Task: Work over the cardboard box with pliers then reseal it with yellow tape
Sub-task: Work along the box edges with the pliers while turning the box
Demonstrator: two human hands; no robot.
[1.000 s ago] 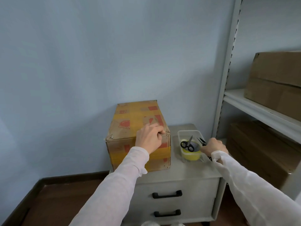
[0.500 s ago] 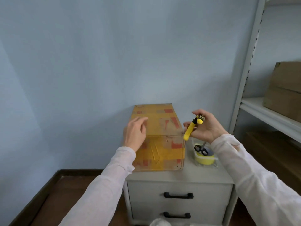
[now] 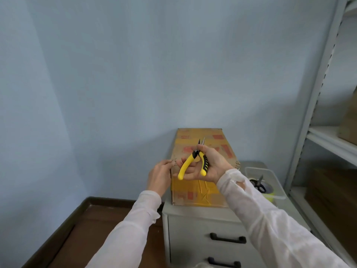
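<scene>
The cardboard box (image 3: pixel 202 141), patched with yellow and red tape, stands on a grey drawer cabinet (image 3: pixel 195 227). My right hand (image 3: pixel 213 164) holds yellow-and-black pliers (image 3: pixel 190 161) above the box's near top edge, handles spread, the thin jaws pointing up and away. My left hand (image 3: pixel 159 176) is at the box's near left top corner, its fingertips pinching the edge there. A roll of yellow tape (image 3: pixel 270 195) lies in a clear plastic tub (image 3: pixel 279 183) to the right of the box, partly hidden by my right sleeve.
Black-handled scissors (image 3: pixel 258 185) lie on the tape roll in the tub. A metal shelf rack (image 3: pixel 313 105) with brown cartons (image 3: pixel 348 124) stands at the right. The blue wall is close behind the box. Dark wooden floor lies at the lower left.
My right hand took the pliers out of the tub and brought them over the box's front edge. My left hand slid from the box top to its left corner. The view shifted left.
</scene>
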